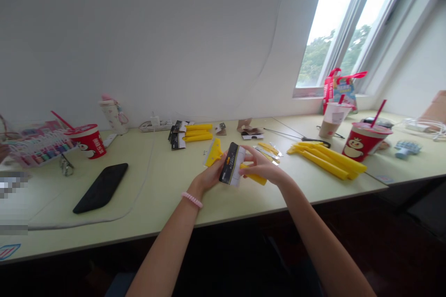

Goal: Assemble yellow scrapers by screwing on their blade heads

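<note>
Left of the loose yellow tubes [325,160], yellow scraper [216,148] apparently slants behind blk/wht card [230,164], blade end up-left nearer L hand [211,174], half-closed w/ card held, handle end nearer R hand [264,165], fingers curled on it.

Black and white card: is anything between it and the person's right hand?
Nothing visible stands in the way: the right hand is at one edge of the card, and the left hand holds the other.

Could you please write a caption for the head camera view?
Left hand and right hand hold a black-and-white card and a yellow tool above a pale table.
</note>
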A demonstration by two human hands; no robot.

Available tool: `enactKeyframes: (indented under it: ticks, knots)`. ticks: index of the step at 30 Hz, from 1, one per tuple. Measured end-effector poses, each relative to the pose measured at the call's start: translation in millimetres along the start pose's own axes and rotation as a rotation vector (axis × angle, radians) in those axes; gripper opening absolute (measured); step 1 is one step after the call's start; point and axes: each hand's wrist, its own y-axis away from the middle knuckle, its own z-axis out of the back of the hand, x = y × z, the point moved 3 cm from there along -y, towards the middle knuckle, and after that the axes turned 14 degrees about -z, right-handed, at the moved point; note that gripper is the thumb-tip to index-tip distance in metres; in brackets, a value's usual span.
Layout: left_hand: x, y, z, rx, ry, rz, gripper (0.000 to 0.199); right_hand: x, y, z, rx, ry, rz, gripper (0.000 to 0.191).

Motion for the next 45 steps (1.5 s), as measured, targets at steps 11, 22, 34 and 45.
enactKeyframes:
  ticks: [11,22,34,45]
  knots:
    - [-16.0,1.8,-0.4,-0.090,-0.077,-0.143,0.060,-15.7,0.6,19.6,-0.279,0.312,0.121,0.080]
    - [-14.1,-2.9,17.0,-0.281,-0.105,-0.137,0.072,2.1,12.8,14.9,-0.411,0.978,0.296,0.058]
    - [-19.3,-2.5,23.2,-0.280,-0.162,-0.186,0.068,3.2,22.0,19.7,-0.439,1.114,0.236,0.069]
    - [-12.3,-12.7,47.1,-0.513,-0.329,-0.254,0.023,-4.1,3.8,27.5,-0.624,1.197,0.225,0.056]
